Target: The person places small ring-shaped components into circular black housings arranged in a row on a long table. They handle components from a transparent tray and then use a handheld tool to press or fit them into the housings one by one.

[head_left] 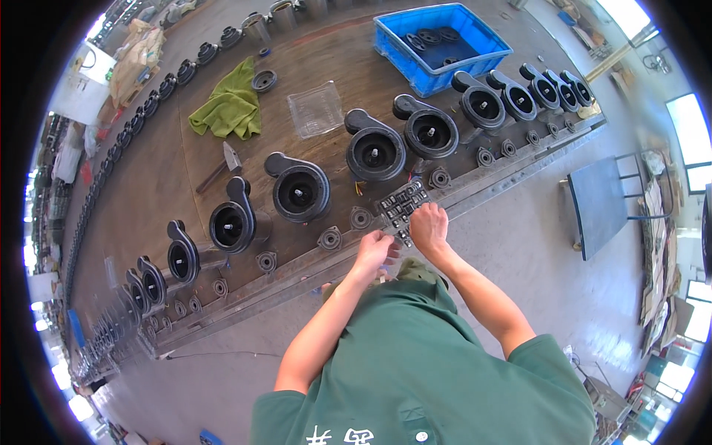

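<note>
Head view: both hands work at the near edge of a long wooden surface lined with a row of black pump housings. The right hand rests on a small grey tray of little metal parts that lies at the surface's front edge, between two small round flanges; its fingers curl down onto the tray's near end, pressed together, though what they pinch is hidden beneath them. The left hand sits just beside it, lower and to the left, touching the tray's near corner; its grip is half folded, and whether it clasps anything cannot be told.

Directly behind the tray stand two black pump housings, each with a round open mouth and a shaft stub in the centre. Small round flanges sit in a line along the front rail, one before each housing. Farther back on the surface lie a hammer, a crumpled green cloth, a clear plastic box and a blue crate holding dark round parts. The person wears a green short-sleeved shirt
</note>
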### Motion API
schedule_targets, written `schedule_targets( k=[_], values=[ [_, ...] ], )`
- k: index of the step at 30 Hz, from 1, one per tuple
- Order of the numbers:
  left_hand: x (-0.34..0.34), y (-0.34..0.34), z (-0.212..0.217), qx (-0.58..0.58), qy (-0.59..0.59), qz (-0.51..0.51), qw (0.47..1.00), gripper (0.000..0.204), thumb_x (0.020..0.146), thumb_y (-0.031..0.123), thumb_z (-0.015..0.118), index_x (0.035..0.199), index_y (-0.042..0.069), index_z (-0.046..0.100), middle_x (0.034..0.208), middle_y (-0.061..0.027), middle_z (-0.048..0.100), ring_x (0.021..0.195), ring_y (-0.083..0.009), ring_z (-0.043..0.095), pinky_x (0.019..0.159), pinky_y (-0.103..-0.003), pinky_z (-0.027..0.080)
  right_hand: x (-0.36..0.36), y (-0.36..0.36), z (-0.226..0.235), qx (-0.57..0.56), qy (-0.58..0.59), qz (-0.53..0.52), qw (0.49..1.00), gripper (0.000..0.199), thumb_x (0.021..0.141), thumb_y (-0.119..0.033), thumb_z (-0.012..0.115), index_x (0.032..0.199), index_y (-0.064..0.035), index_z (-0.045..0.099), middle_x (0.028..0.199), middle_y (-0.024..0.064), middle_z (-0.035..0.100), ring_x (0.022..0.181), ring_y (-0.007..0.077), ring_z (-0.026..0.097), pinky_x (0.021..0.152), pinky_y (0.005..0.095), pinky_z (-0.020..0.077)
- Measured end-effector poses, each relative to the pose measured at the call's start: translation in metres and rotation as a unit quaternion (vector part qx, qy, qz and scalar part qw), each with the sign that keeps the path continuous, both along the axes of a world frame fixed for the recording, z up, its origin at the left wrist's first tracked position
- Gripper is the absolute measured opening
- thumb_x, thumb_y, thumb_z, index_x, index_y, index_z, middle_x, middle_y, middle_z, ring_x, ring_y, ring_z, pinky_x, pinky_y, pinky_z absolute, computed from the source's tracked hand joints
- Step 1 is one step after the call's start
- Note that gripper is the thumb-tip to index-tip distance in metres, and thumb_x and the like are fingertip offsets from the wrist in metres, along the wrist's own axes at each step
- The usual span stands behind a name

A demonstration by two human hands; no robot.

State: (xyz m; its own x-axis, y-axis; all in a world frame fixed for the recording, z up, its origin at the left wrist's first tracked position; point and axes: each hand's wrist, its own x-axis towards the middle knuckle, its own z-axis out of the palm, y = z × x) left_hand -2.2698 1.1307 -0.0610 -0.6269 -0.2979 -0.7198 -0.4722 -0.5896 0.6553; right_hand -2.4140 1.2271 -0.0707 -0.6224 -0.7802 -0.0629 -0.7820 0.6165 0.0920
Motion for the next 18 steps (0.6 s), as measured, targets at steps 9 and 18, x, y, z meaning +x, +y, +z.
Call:
schedule_targets(
  k=[9,18],
  values=[
    [-0.028,0.023,-0.034,0.138,-0.069,0.087,0.984,0.028,0.091,0.012,0.058,0.104,-0.012,0.054,0.098,-0.0255,0.064,0.083,-0.0376,0.068,0.074,-0.046,0.059,-0.007,-0.013,0.027,0.050,-0.123,-0.104,0.986,0.031,0.070,-0.024,0.071,0.091,-0.0020,0.072,0.099,0.0145,0.070,0.103,0.0312,0.065,0.080,0.0421,0.0572],
    [-0.034,0.043,-0.046,0.076,-0.005,0.173,0.982,0.014,0.084,0.002,0.059,0.094,-0.008,0.057,0.085,-0.0143,0.064,0.074,-0.0244,0.067,0.064,-0.038,0.059,-0.017,-0.011,0.033,0.000,-0.130,-0.067,0.989,0.034,0.069,-0.026,0.072,0.091,-0.0002,0.069,0.099,0.0182,0.069,0.102,0.0346,0.065,0.082,0.0448,0.0560]
  ],
)
